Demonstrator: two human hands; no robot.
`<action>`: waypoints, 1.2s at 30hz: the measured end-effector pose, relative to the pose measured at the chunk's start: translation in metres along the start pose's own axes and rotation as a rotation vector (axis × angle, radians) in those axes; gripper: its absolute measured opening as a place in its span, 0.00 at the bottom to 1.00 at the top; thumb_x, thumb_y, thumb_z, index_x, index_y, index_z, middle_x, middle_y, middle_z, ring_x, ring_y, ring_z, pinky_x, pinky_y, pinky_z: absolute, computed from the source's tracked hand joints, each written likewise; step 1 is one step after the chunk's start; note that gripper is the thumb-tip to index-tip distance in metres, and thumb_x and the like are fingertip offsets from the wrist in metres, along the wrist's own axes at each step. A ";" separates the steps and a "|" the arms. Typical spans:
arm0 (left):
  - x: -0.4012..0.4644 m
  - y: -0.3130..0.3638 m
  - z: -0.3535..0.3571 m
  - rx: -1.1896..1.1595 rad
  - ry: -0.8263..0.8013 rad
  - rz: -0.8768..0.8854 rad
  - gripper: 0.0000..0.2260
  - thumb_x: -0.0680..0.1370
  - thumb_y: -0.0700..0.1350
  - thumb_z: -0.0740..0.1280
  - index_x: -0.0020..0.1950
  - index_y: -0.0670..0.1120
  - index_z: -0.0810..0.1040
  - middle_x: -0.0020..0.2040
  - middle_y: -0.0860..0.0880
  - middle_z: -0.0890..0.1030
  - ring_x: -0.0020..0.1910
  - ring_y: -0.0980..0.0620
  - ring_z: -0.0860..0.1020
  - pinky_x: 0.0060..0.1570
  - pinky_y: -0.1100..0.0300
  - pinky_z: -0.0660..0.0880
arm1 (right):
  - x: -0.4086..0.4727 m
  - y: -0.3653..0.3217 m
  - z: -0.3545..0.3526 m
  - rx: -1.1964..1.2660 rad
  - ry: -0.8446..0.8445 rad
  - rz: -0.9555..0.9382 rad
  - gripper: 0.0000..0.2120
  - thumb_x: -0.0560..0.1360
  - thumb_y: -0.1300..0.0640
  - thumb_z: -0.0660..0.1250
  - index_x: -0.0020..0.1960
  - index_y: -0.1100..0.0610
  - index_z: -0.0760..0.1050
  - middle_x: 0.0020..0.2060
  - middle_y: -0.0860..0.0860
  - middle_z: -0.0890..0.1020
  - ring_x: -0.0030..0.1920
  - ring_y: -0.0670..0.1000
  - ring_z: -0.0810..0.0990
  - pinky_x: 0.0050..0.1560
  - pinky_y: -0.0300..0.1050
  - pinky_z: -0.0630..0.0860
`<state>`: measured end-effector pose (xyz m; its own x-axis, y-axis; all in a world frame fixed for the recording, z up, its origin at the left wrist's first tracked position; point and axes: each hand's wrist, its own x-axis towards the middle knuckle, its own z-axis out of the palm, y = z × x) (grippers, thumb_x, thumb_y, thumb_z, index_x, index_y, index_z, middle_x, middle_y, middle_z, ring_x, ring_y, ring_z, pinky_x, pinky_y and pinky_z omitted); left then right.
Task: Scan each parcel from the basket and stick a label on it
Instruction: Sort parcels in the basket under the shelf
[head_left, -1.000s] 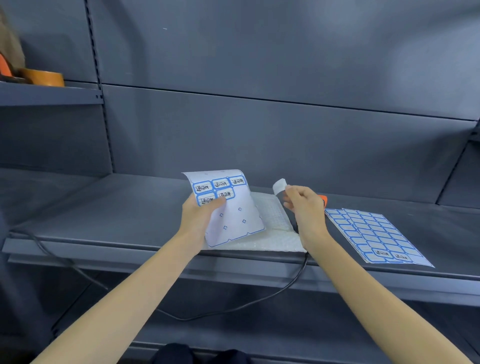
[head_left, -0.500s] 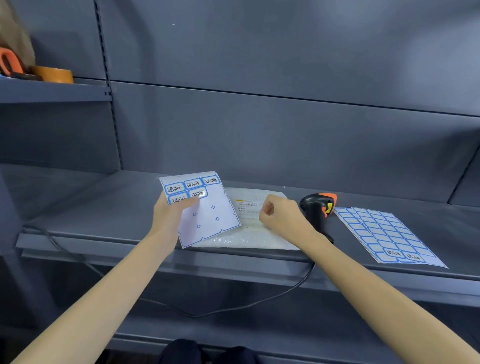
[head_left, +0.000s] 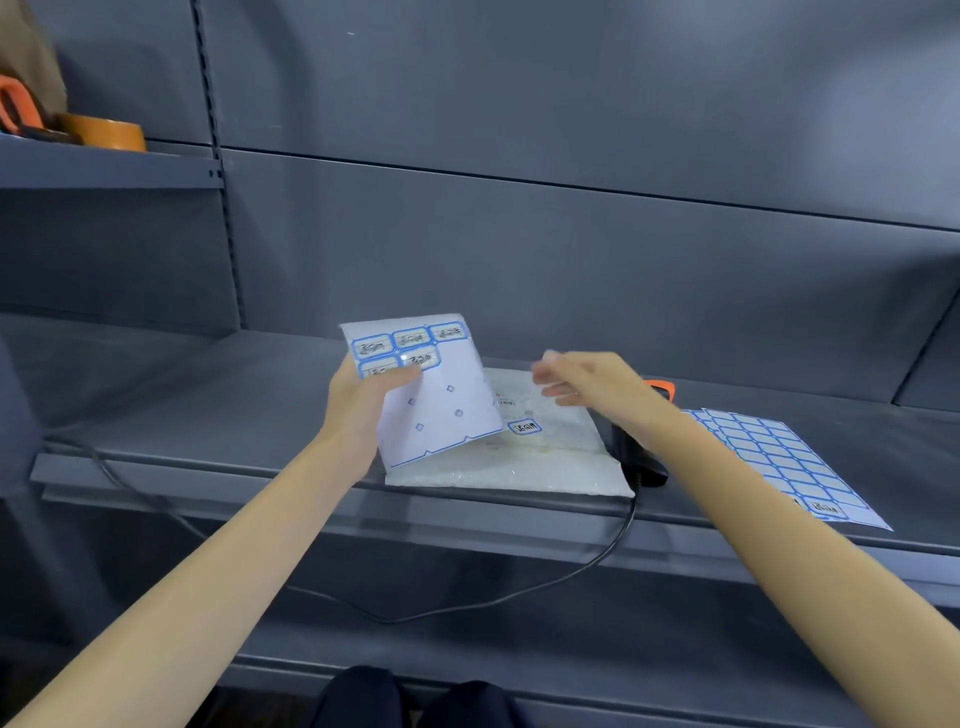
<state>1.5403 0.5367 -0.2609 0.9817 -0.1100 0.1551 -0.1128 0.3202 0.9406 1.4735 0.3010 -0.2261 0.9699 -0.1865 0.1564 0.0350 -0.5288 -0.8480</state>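
Label (head_left: 525, 427) sits stuck on the parcel (head_left: 540, 447), which lies at the shelf's (head_left: 218, 410) front edge. My left hand (head_left: 363, 402) pinches the label sheet (head_left: 434, 395); my right hand (head_left: 587, 379) hovers above with fingers loose, holding nothing. Remaining parcels, if any, are out of view.

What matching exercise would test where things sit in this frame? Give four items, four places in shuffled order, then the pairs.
Items:
1. label sheet with five labels left
2. single blue-bordered label
3. barcode scanner
4. roll of tape

Places:
A. on the upper shelf at far left
B. gripped in the left hand, raised over the parcel
C. stuck on the white bubble-mailer parcel
D. on the main shelf beside the parcel, partly behind the right forearm

Pairs: 1-B, 2-C, 3-D, 4-A
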 end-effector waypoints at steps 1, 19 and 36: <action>-0.002 0.003 0.010 -0.004 -0.041 0.009 0.17 0.72 0.34 0.70 0.60 0.46 0.77 0.56 0.49 0.83 0.56 0.49 0.80 0.59 0.52 0.75 | 0.001 -0.007 -0.001 0.137 0.008 0.047 0.16 0.80 0.45 0.59 0.54 0.53 0.80 0.53 0.50 0.84 0.52 0.48 0.82 0.58 0.44 0.77; 0.026 -0.022 0.034 0.846 0.037 -0.323 0.37 0.74 0.49 0.72 0.74 0.36 0.56 0.68 0.39 0.68 0.67 0.38 0.68 0.64 0.47 0.68 | -0.046 0.138 -0.188 0.098 0.734 0.389 0.12 0.72 0.60 0.72 0.52 0.66 0.81 0.30 0.53 0.78 0.33 0.52 0.71 0.36 0.42 0.71; 0.020 -0.014 0.025 0.551 -0.031 -0.379 0.24 0.73 0.37 0.73 0.67 0.39 0.69 0.68 0.44 0.71 0.64 0.43 0.69 0.62 0.52 0.65 | -0.054 0.170 -0.156 -0.725 0.664 0.441 0.21 0.76 0.57 0.67 0.65 0.66 0.68 0.59 0.65 0.73 0.61 0.64 0.66 0.58 0.53 0.65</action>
<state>1.5579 0.5061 -0.2638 0.9650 -0.1501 -0.2151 0.1688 -0.2722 0.9473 1.3892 0.0915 -0.2998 0.5293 -0.7777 0.3390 -0.6490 -0.6286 -0.4286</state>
